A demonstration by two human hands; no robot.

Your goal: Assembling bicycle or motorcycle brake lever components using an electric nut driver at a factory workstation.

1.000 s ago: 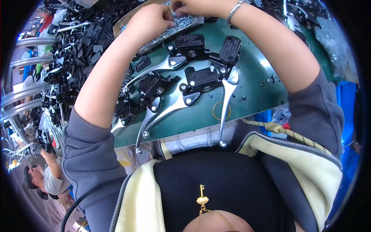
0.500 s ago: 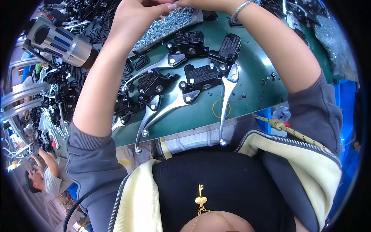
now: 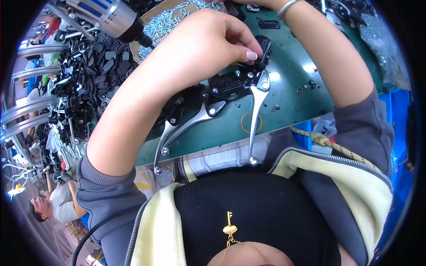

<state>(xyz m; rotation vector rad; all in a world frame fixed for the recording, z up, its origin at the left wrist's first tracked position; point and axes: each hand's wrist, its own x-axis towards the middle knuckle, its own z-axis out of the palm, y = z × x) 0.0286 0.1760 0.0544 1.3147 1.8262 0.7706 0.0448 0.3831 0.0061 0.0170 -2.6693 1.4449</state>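
Note:
My left hand (image 3: pixel 213 42) reaches over the green bench with thumb and fingers pinched together. The fingertips are at the edge of a black rectangular reservoir lid (image 3: pixel 265 48) on a brake lever assembly; whatever they pinch is hidden. My right hand (image 3: pixel 262 2) is mostly cut off by the top edge, so its fingers cannot be made out. Below the left hand lies another black reservoir (image 3: pixel 228 85). Silver brake levers (image 3: pixel 255 116) point toward me, with a second lever (image 3: pixel 188 123) and a third (image 3: pixel 160 148) beside it. My left forearm covers part of the assemblies.
A tray of silver screws (image 3: pixel 162 27) stands behind my left forearm. A silver power tool (image 3: pixel 117 20) with a black nose hangs at upper left, above piled black plates (image 3: pixel 106 66). A yellow ring (image 3: pixel 243 124) lies by the lever. A co-worker (image 3: pixel 64 201) is at far left.
My left hand has come from the screw tray down and right to the reservoir lid. My right hand has slid up and right. The power tool has shifted toward the tray.

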